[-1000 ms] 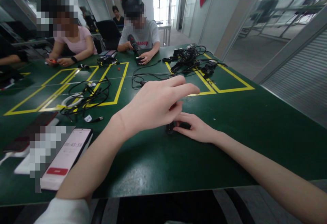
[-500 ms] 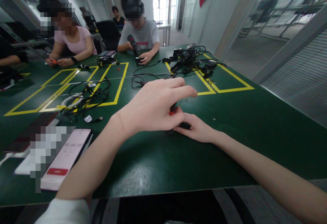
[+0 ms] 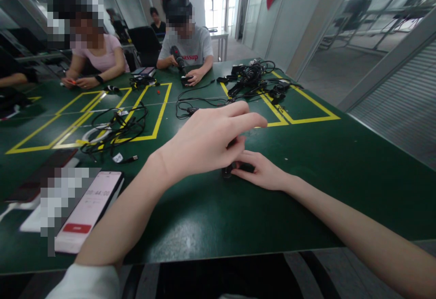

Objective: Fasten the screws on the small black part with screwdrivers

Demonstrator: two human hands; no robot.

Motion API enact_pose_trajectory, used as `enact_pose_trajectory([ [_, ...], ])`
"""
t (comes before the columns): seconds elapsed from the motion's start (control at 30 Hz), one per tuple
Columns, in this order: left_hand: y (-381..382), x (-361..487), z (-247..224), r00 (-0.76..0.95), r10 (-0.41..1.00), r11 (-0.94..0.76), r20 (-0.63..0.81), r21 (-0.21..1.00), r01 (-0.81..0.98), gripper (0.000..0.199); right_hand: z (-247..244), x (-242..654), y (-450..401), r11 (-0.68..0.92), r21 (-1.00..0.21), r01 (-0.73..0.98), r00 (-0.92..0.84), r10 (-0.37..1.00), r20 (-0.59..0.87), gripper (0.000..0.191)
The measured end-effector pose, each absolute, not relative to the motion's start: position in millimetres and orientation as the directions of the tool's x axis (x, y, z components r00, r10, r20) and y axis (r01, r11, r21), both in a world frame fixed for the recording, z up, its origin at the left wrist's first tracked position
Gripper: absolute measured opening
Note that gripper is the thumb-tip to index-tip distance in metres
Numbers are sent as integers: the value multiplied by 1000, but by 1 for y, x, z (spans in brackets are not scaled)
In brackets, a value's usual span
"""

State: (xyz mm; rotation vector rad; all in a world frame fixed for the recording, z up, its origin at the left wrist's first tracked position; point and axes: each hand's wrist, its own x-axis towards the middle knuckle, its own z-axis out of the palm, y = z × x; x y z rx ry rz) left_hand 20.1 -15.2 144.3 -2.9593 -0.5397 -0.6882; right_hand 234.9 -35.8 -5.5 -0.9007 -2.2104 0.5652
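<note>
My left hand (image 3: 213, 142) hangs over the table, its thumb pinched inward and its other fingers bent forward. Whatever sits in that pinch is mostly hidden; only a dark sliver shows between thumb and fingers. Just below and to the right, my right hand (image 3: 260, 171) rests low on the table, thumb and fingers closed towards a small dark piece (image 3: 226, 171). Part of this piece shows beneath the left hand, at the right fingertips. Its kind cannot be made out.
A lit phone (image 3: 90, 208) lies at the left, near a dark phone (image 3: 44, 171). Coiled black cables (image 3: 131, 124) lie beyond, on yellow tape outlines. A larger cable heap (image 3: 250, 78) sits at the back right. Across the table, a person (image 3: 187, 40) holds a black power tool (image 3: 177, 58).
The left thumb and fingers have turned slightly, hiding a red and black part that showed between them. More of the dark piece below is now visible. The right hand stays nearly still.
</note>
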Motion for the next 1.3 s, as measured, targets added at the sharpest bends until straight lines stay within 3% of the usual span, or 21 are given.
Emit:
enact_pose_trajectory([
  [1.3,-18,21,143,839,323,-935,437,8,356,38,-7,234,-36,648,-615,449,-523,749,407,16],
])
